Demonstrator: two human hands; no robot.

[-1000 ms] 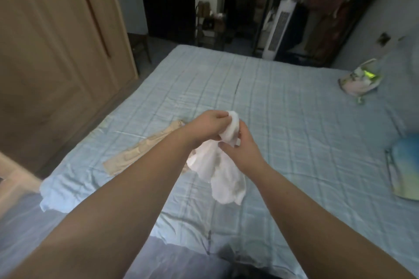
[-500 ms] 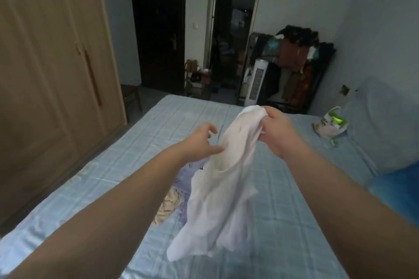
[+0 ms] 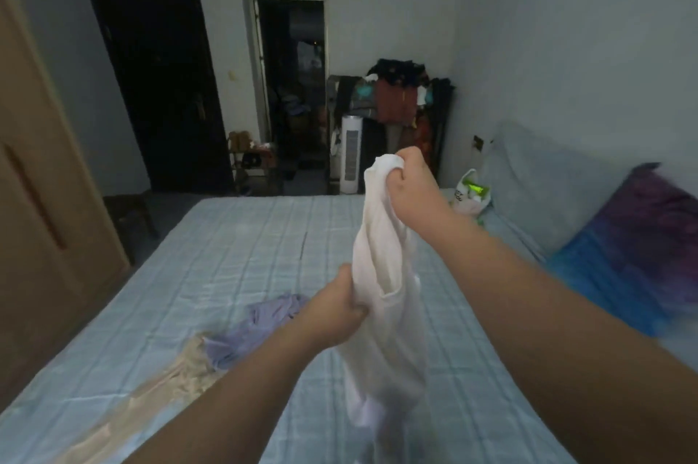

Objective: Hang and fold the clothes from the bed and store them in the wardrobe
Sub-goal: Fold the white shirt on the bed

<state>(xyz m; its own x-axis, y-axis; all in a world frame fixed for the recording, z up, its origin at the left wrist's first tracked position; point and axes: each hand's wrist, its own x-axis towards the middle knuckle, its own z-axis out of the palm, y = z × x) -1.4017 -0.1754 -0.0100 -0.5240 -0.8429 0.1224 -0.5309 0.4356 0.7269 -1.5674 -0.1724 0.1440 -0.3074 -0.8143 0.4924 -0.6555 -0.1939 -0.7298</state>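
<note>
My left hand [image 3: 336, 308] gripped the white garment [image 3: 381, 316] partway down its side, fingers curled into the cloth. My right hand [image 3: 409, 186] was fisted round its top edge, holding it up so it hung above the bed [image 3: 234, 256]. On the sheet to the left lay a lilac garment [image 3: 260, 327] and a beige one [image 3: 166, 384]. Farther left stood the wardrobe [image 3: 45, 222].

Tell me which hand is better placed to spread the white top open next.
Probably left. The left hand grips the white top partway down its edge and could slide outward, while the right hand holds its top end up.
</note>
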